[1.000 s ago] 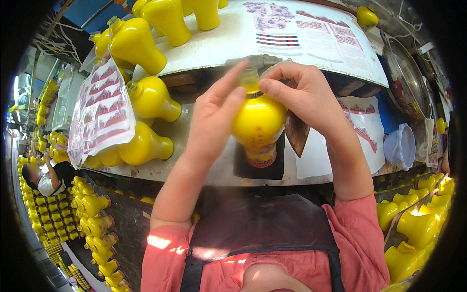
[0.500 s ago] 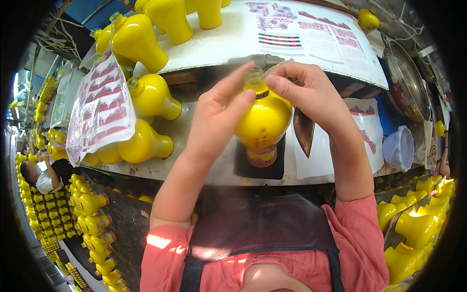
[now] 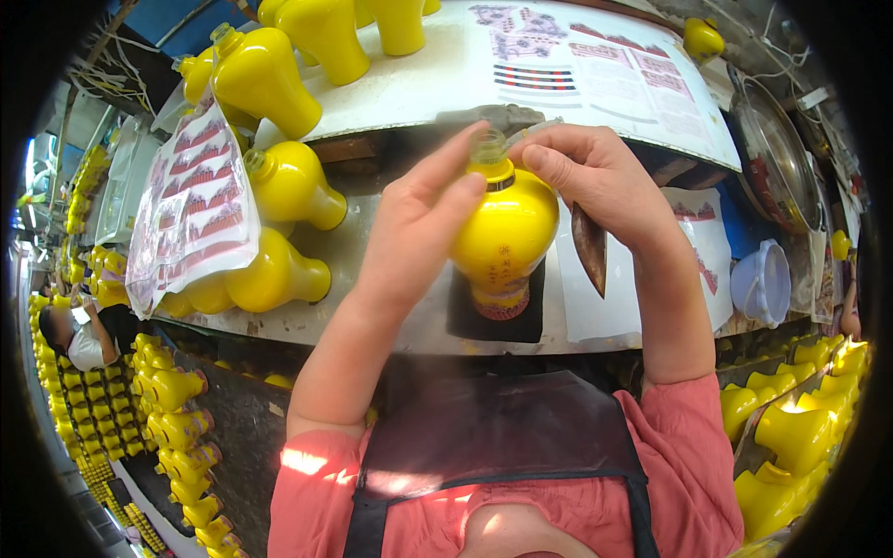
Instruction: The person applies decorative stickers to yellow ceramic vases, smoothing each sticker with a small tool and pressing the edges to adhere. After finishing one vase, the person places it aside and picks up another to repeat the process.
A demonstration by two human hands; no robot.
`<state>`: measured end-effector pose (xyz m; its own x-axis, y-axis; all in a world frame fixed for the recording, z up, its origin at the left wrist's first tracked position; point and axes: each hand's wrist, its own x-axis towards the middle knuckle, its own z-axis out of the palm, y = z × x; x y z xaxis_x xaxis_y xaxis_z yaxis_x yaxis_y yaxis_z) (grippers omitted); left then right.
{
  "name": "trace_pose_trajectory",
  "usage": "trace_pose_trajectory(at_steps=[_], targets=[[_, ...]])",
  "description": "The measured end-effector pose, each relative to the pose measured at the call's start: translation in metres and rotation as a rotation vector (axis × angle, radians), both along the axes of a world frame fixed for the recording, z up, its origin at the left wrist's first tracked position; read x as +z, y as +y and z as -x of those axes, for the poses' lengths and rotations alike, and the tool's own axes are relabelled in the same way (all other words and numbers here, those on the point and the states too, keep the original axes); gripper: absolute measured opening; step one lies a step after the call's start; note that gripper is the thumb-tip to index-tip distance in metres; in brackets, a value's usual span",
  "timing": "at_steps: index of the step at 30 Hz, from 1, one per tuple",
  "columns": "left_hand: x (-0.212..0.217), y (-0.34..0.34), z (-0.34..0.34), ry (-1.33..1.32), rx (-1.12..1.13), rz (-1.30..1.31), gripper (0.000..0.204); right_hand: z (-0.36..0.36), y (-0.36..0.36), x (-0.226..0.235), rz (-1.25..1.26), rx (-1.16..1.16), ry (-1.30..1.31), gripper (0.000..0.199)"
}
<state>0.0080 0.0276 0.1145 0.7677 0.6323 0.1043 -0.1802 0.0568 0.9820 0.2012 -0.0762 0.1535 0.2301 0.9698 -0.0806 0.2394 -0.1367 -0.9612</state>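
We take this for a small factory or finishing workshop where one product is made in bulk: identical yellow vase-shaped bottles lie crowded on the workbench, and many more stand in rows on the floor below the bench's left end and in a cluster below its right end. On the bench itself we see a plastic bag of red-and-white printed labels at its left edge, printed sheets spread over its far side, and a metal basin at its right end. Another worker sits low among the floor rows, left of the bench.
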Motion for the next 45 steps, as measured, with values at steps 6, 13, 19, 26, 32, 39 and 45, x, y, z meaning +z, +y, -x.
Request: trace_pose_trajectory(at_steps=[6,13,19,26,32,39,45], targets=[[0.001,-0.002,-0.002,-0.032,0.016,0.017,0.047,-0.002,-0.004,-0.012,-0.1,0.028,0.11,0.028],[0.017,0.0,-0.008,-0.011,0.085,-0.129,0.035,0.005,-0.005,-0.007,-0.127,-0.003,0.028,0.03],[0.023,0.003,-0.006,-0.008,0.007,-0.079,0.029,0.009,-0.018,0.008,-0.145,-0.06,-0.21,0.029],[0.02,0.015,0.011,0.062,-0.152,-0.121,0.047,0.02,-0.015,0.013,-0.176,-0.129,-0.277,0.029],[0.02,0.021,0.01,0.059,-0.139,-0.21,0.049,0.022,-0.013,0.011,-0.194,-0.142,-0.31,0.03],[0.022,0.024,0.008,0.072,-0.167,-0.124,0.047,0.005,-0.009,0.007,-0.14,-0.046,-0.205,0.024],[0.022,0.022,0.006,0.065,-0.157,-0.096,0.045,0.015,-0.011,0.013,-0.206,-0.088,-0.317,0.026]])
